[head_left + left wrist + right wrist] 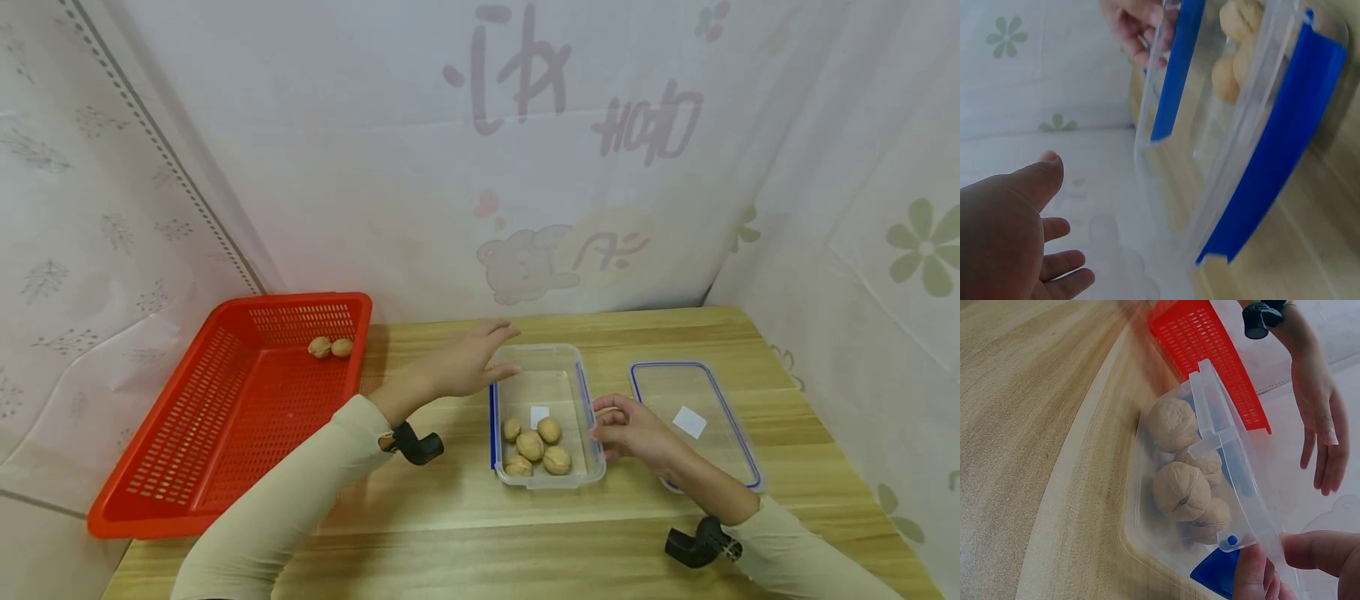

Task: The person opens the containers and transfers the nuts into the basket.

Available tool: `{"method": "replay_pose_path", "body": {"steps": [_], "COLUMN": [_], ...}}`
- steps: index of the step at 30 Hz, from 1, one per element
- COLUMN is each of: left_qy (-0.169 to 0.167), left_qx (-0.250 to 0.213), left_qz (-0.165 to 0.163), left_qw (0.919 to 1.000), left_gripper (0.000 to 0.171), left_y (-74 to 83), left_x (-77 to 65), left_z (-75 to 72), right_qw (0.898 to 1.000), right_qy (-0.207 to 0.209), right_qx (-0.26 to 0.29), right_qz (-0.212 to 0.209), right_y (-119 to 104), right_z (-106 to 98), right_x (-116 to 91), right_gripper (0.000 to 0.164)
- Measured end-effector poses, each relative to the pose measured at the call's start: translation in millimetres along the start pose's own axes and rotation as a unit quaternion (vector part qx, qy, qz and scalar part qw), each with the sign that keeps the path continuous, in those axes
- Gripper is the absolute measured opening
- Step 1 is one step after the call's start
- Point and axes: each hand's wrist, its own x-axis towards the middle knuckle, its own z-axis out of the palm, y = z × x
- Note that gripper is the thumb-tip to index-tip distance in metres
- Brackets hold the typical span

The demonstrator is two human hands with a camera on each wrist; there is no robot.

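Note:
A clear plastic food container (547,481) with blue side clips sits lidless on the table. Several walnuts (530,446) lie in its near half, beside a small white label. My right hand (637,435) grips the container's right wall, thumb and fingers on either side of the rim in the right wrist view. Over the container's far left edge hovers my left hand (471,360). Its fingers are extended and hold nothing; the left wrist view shows this palm (1004,231) apart from the box. The container's lid (723,433), blue-sealed with a white label, lies flat to the right.
A red slotted plastic basket (348,392) stands on the left, with two walnuts (320,347) in its far right corner. The wooden table (420,542) is bordered by printed white curtains (337,167) at the back and sides.

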Motion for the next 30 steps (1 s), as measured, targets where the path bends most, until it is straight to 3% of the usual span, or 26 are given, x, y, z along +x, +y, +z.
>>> {"method": "replay_pose_path", "body": {"steps": [5, 14, 22, 26, 30], "left_qy": [-0.018, -0.04, -0.053, -0.077, -0.102], "left_qx": [0.0, -0.076, -0.147, -0.194, -0.205], "left_qz": [0.009, 0.048, 0.099, 0.105, 0.108], "left_qw": [0.9998, 0.9951, 0.9828, 0.9724, 0.9674], "left_gripper": [0.065, 0.059, 0.05, 0.044, 0.042], "left_y": [9.9, 18.2, 14.2, 12.9, 14.9], "left_x": [8.5, 19.5, 34.7, 40.6, 46.6], "left_z": [14.4, 39.1, 50.8, 52.7, 54.8], "right_qw": [1.0, 1.0, 1.0, 1.0, 1.0], "right_qy": [-0.001, -0.007, -0.013, -0.013, -0.013], "right_qx": [0.002, 0.005, 0.003, 0.002, 0.003], "right_qz": [0.001, -0.001, -0.004, -0.002, -0.002], "right_y": [-0.4, -3.8, -0.7, 1.2, 1.9], "right_z": [0.4, 1.7, 0.5, -1.0, -1.6], "right_x": [-0.2, -2.7, -1.5, -0.1, -0.2], "right_gripper": [0.047, 0.049, 0.049, 0.048, 0.047]}}
